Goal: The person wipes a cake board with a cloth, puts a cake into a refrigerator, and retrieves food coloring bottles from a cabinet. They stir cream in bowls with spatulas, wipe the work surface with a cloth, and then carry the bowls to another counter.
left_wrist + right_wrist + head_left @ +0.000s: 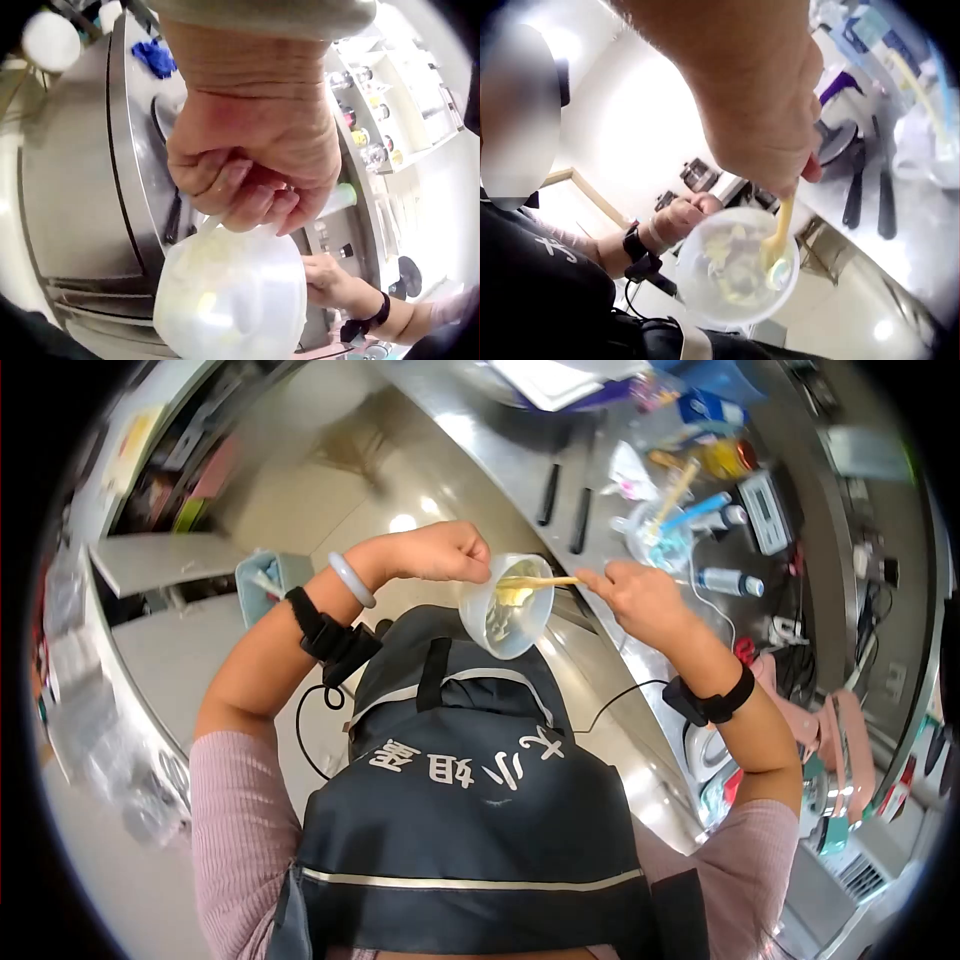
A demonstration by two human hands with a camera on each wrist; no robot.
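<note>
My left hand (440, 550) grips the side of a translucent white plastic cup (508, 642) with curled fingers. The cup is tilted over the dark apron, and its mouth faces my right hand (640, 600). Pale yellow, creamy residue (739, 281) coats its inner wall. Between thumb and fingers, the right hand holds the handle of a yellow spatula (560, 580). In the right wrist view the spatula head (776, 255) lies inside the cup, near the rim. From the left wrist, the cup's outer wall (232, 300) shows below the curled fingers.
On the steel worktop (480, 435) at the right lie two black-handled tools (550, 493). Beyond them stand a container holding spatulas (665, 545), a small bottle (730, 581) and a scale (765, 510). A pink stand mixer (850, 740) is by the right arm; a bin (290, 570) stands left.
</note>
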